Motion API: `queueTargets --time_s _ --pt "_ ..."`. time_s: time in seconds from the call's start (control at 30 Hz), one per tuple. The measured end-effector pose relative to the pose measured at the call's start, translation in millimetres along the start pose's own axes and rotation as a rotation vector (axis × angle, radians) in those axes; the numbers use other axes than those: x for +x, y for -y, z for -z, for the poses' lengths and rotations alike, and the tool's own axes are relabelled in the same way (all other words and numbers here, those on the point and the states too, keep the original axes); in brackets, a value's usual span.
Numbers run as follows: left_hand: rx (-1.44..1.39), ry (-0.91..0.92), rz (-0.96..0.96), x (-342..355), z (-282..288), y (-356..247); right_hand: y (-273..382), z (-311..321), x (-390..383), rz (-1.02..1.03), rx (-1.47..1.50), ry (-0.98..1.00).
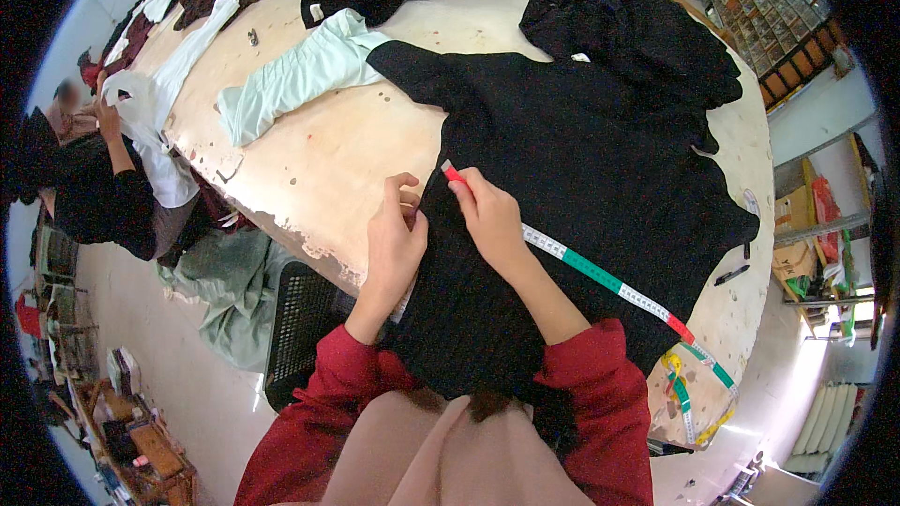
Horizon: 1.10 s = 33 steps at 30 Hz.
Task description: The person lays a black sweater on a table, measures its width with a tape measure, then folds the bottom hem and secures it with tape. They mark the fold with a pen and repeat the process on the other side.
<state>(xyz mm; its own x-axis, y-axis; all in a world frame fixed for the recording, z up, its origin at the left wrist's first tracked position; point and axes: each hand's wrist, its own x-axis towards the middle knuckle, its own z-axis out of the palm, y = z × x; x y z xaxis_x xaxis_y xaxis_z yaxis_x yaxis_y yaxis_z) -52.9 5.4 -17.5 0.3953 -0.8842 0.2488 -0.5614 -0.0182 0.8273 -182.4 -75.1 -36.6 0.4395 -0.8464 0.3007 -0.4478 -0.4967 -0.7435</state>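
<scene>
Honestly, I'd worry the measuring tape (600, 277) slips off the black sweater (572, 169) spread on the wooden table (319, 159) (right hand (487, 215) pinches its red end, left hand (394, 244) pinches the hem edge).

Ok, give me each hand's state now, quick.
Left hand: fingers curled, pressing the black garment at its edge.
Right hand: pinching the red end of the measuring tape against the garment.

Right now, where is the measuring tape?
In the head view, the measuring tape lies across the black garment, running from the right hand toward the table's right edge.
</scene>
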Motion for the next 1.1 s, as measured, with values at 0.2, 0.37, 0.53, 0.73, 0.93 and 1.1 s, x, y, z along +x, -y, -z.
queueTargets --time_s 0.2,0.37,0.53,0.73,0.93,1.1 --pt "-0.495 0.12 0.259 1.5 -1.5 16.9 -1.2 4.1 1.2 -0.034 0.077 0.023" --pt "-0.546 0.357 0.372 12.5 18.4 12.6 3.7 3.9 1.6 -0.008 -0.015 0.058" --pt "-0.471 0.271 0.291 17.6 16.4 10.3 -0.3 3.6 2.0 0.059 0.083 0.026" --pt "-0.404 0.143 0.232 10.5 12.7 14.3 3.0 11.0 3.4 0.072 0.198 -0.034" --pt "-0.608 0.239 0.303 17.9 20.6 23.8 -8.6 3.5 4.4 0.014 0.317 -0.067" --pt "-0.559 0.254 0.35 23.5 23.8 8.7 -0.2 10.8 6.5 0.088 0.305 -0.096"
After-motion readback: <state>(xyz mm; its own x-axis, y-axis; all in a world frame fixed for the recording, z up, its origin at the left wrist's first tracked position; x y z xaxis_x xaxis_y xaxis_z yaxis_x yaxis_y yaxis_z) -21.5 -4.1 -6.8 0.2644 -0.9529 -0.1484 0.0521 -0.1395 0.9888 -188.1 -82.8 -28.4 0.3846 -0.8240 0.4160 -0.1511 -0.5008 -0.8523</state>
